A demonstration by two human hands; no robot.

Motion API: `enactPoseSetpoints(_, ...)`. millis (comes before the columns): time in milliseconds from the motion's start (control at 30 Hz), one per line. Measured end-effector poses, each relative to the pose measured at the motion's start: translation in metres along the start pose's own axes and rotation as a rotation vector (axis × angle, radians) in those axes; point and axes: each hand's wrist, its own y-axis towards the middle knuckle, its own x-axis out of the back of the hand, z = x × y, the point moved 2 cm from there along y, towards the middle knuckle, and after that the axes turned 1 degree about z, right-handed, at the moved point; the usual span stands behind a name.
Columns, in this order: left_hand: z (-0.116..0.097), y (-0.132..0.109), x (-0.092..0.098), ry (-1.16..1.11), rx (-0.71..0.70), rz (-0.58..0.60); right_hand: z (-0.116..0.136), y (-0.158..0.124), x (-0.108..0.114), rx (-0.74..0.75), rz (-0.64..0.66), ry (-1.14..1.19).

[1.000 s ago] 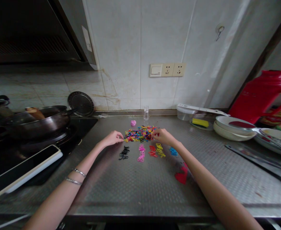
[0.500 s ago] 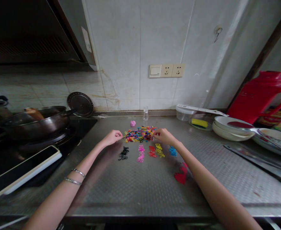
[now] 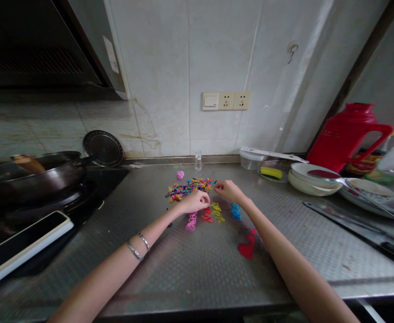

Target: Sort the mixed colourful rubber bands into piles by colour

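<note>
A heap of small mixed-colour rubber bands (image 3: 188, 188) lies on the steel counter (image 3: 197, 260). In front of it lie sorted little piles: pink (image 3: 191, 221), red (image 3: 206, 216), yellow (image 3: 217, 211) and blue (image 3: 235, 211). My left hand (image 3: 194, 202) is curled in a pinch just above the red and yellow piles, holding a tiny band I can barely make out. My right hand (image 3: 228, 190) pinches at the right edge of the heap, with something red at its fingertips. The black pile is hidden behind my left forearm.
A wok (image 3: 32, 172) sits on the stove at left, with a phone (image 3: 18, 249) in front of it. At right are stacked plates (image 3: 313, 179), a red thermos jug (image 3: 346, 137), a yellow sponge (image 3: 271, 172) and a knife (image 3: 358, 229). A red bag (image 3: 247, 244) lies by my right forearm.
My left hand has moved right from the heap's left edge to above the red and yellow piles. My right hand stays at the heap's right edge. The view has shifted slightly.
</note>
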Motion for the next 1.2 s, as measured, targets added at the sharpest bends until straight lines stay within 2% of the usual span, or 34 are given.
enactPoseSetpoints(167,-0.003,0.009,-0.015,0.004,0.016,0.004,0.002,-0.002,0.004,-0.054,0.013,-0.031)
enactPoseSetpoints(300,0.0,0.007,-0.007,-0.052,0.006,-0.019,0.001,-0.005,0.007,-0.114,-0.004,-0.102)
enactPoseSetpoints(433,0.017,0.004,0.019,-0.094,0.044,-0.135,-0.002,-0.007,0.006,-0.165,-0.008,-0.164)
enactPoseSetpoints(633,0.074,-0.01,0.073,-0.226,0.232,-0.468,-0.001,-0.006,-0.004,-0.137,0.007,-0.174)
enactPoseSetpoints(700,0.091,-0.019,0.086,-0.267,0.313,-0.572,0.001,-0.005,-0.008,-0.127,0.013,-0.18)
enactPoseSetpoints(767,0.105,-0.03,0.093,-0.327,0.397,-0.626,0.004,-0.004,-0.01,-0.131,0.017,-0.193)
enactPoseSetpoints(867,0.12,-0.041,0.094,-0.435,0.481,-0.644,0.007,-0.002,-0.013,-0.121,0.007,-0.212)
enactPoseSetpoints(967,0.128,-0.046,0.091,-0.504,0.493,-0.647,0.01,-0.002,-0.015,-0.105,0.002,-0.206)
enactPoseSetpoints(1200,0.133,-0.046,0.086,-0.454,0.484,-0.637,0.014,-0.001,-0.021,-0.145,-0.033,-0.194)
